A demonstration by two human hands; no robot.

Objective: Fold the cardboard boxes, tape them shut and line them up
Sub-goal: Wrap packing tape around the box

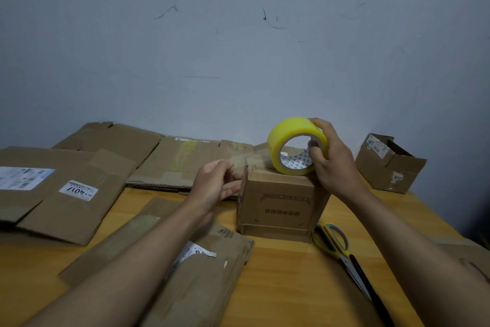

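A small folded cardboard box (282,200) stands upright in the middle of the wooden table (286,284). On its top rests a yellow roll of tape (293,131), gripped by my right hand (331,157) with the thumb inside the core. A clear strip of tape (254,161) stretches from the roll leftward over the box top. My left hand (216,183) pinches the strip's free end just past the box's upper left edge.
Flattened cardboard boxes lie at the left (61,186), the back (175,162) and in front under my left forearm (201,273). Yellow-handled scissors (342,249) lie right of the box. An open box (389,165) sits at the far right by the wall.
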